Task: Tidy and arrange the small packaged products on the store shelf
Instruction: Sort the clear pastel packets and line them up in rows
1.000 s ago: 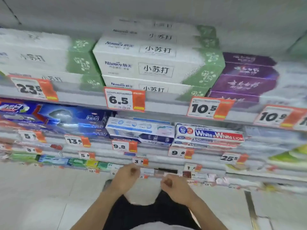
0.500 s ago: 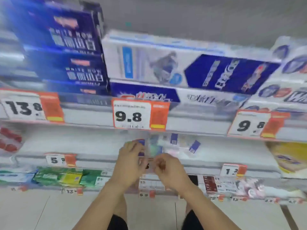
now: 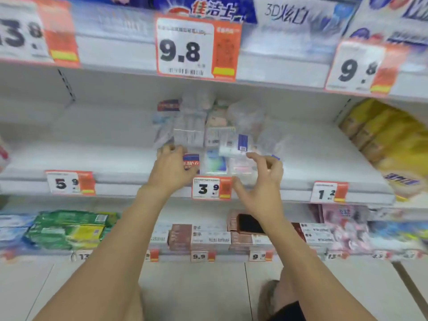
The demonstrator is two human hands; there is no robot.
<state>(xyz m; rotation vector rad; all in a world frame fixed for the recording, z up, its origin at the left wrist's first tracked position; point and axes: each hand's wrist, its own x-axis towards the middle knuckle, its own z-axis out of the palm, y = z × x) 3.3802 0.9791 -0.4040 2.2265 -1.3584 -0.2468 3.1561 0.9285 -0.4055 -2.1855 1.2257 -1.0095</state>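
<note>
Left hand (image 3: 172, 169) rests on the small packets (image 3: 209, 137) heaped on the shelf (image 3: 97, 158); whether its grip holds one cannot be told. Right hand (image 3: 264, 179) hovers beside them, grip loosely curled, empty.

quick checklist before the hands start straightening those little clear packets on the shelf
1. Left hand on the pile of small clear-wrapped packets: ok, fingers touch its left side.
2. Right hand free: ok, fingers loosely curled, holding nothing.
3. Packets lined up: not ok, heaped and tilted.
4. Bare white shelf space beside the pile: ok, both sides.
5. White-and-orange 3.9 price tag readable: ok.
6. Packet count: cannot tell, blurred.
</note>
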